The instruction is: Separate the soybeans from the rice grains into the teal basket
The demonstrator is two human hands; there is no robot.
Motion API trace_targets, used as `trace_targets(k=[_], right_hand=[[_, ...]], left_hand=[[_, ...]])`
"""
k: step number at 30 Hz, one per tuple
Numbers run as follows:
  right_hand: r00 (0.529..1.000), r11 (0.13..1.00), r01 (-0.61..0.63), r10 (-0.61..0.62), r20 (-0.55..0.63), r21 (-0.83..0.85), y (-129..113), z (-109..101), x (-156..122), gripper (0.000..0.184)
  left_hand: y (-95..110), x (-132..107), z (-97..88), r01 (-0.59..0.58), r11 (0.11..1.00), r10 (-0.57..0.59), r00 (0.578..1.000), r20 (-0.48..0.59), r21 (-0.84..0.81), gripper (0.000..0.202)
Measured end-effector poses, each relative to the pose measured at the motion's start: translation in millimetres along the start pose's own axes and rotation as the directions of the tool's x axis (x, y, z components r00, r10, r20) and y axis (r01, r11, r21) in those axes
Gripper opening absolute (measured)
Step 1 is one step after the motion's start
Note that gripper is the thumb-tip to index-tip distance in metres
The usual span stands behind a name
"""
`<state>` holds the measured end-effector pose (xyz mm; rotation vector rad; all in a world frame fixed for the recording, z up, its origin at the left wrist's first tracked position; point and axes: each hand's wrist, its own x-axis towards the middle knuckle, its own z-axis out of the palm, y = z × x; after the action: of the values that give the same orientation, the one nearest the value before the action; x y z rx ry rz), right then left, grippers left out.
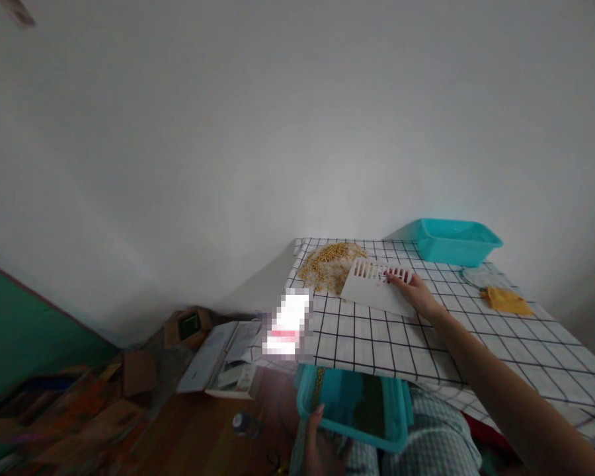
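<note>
My right hand (pixel 410 291) is closed on the slotted edge of a white plastic board (pixel 371 295), which lies on or just above the checked tablecloth. The board's left edge meets a spread pile of pale grains mixed with yellow kernels (pixel 330 264). Below the table's front edge, my left hand (pixel 317 439) grips the near left rim of a turquoise bin (pixel 361 433) over my lap. Dark green grains (pixel 369 406) lie in the bin's right part, and a strip of yellow kernels (pixel 318 385) runs along its left side.
A second turquoise bin (pixel 446 251) stands at the back right of the checked table (pixel 357 337). Near it are a clear plastic item (pixel 477 276) and a yellow cloth (pixel 508 301). A pixelated bright patch covers the table's left edge. Boxes (pixel 186 327) and a bottle (pixel 245 423) are on the floor.
</note>
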<state>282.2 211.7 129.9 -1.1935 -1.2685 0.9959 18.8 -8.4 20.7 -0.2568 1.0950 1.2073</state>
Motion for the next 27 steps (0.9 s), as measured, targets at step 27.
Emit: trace_targets(k=[27], right_hand=[[0.885, 0.973, -0.230, 0.213, 0.414, -0.008, -23, 19, -38, 0.039]], left_hand=[[8, -11, 6.3, 0.001, 1.000, -0.001, 1.000, 0.032, -0.007, 0.040]])
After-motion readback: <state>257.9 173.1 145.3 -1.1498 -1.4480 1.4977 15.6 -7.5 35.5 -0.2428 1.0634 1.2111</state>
